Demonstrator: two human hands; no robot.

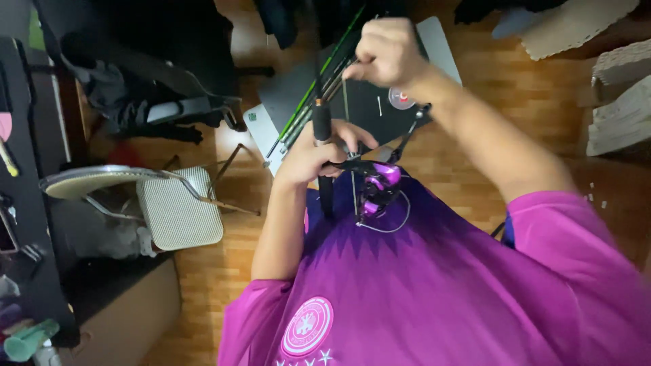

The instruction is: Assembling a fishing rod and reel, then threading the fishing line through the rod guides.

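Note:
My left hand (313, 152) grips the black handle of a fishing rod (322, 122) just above a purple and black spinning reel (377, 190) that hangs close to my purple shirt. My right hand (386, 51) is raised farther out, its fingers pinched on the thin fishing line (346, 102) that runs down toward the reel. Several other slim rods, one of them green (319, 81), lie bundled next to the held rod.
A grey and black mat or board (298, 88) lies on the wooden floor under the rods. A folding chair with a woven seat (178, 207) stands at the left. Dark clothes are piled at top left, foam tiles at top right.

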